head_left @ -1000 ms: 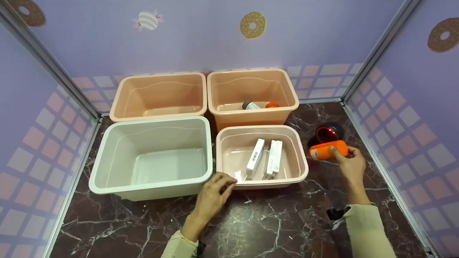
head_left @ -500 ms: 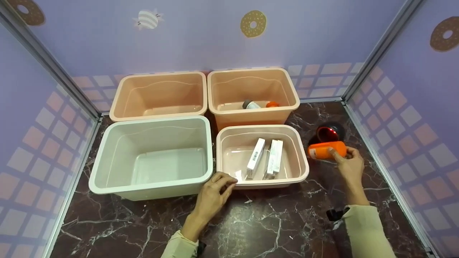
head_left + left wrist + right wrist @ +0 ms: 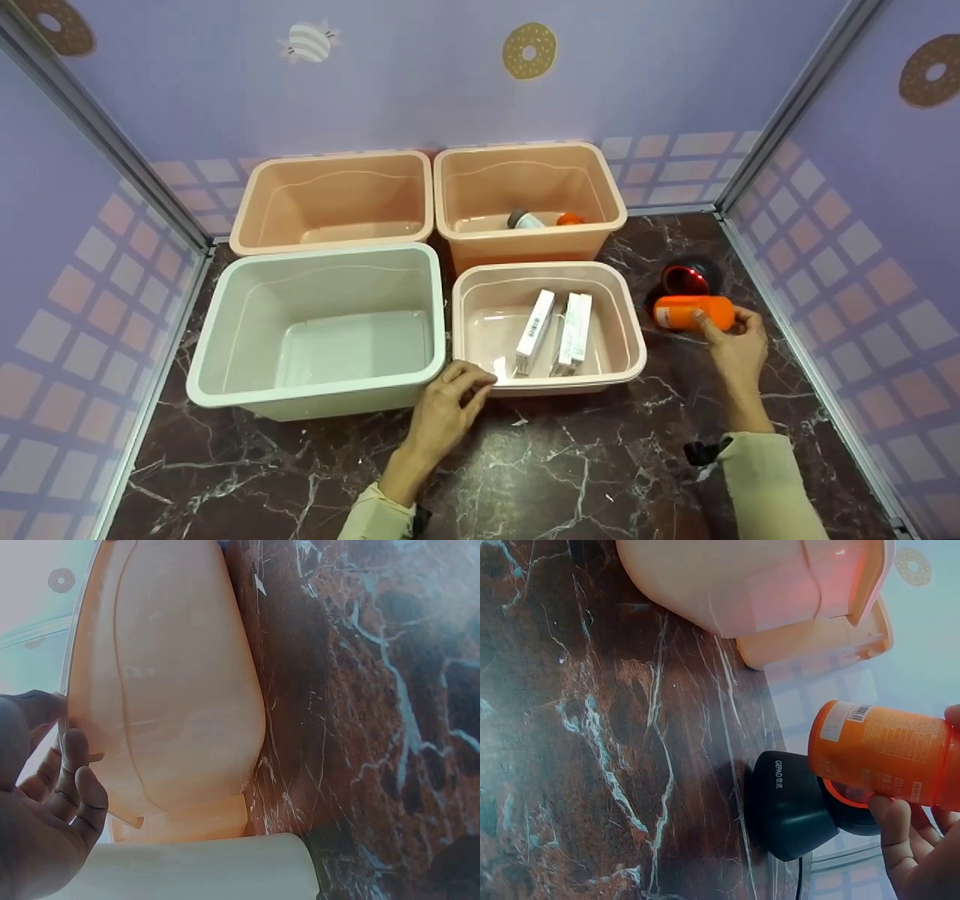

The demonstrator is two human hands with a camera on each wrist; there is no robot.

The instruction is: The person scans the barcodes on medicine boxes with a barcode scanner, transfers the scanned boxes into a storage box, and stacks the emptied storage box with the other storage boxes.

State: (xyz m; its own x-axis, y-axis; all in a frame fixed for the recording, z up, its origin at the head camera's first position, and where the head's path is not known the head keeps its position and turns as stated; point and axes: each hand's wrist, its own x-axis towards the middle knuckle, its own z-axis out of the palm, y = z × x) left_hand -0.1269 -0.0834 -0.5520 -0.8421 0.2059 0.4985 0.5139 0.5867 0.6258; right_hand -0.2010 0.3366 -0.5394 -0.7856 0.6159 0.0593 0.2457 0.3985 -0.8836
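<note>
My right hand (image 3: 739,349) holds an orange bottle (image 3: 679,312) on its side between thumb and fingers. In the right wrist view the bottle (image 3: 885,750) has a white barcode sticker near its end. It is right in front of a black barcode scanner (image 3: 701,271) whose ring glows red. My left hand (image 3: 446,405) pinches the near-left rim of a small pale pink bin (image 3: 547,381); in the left wrist view its thumb and fingers (image 3: 90,795) lie on either side of that rim. White slim boxes (image 3: 534,330) lie inside the bin.
A pale green bin (image 3: 315,390) stands at the left, against the pink one. Behind are two peach bins; the right peach bin (image 3: 525,236) holds a grey-capped white bottle (image 3: 525,219) and an orange item (image 3: 569,219). Patterned walls enclose the dark marbled table (image 3: 540,465).
The orange bottle has shifted slightly left and then back right in front of the scanner, with my right hand. My left hand has stayed at the bin's rim.
</note>
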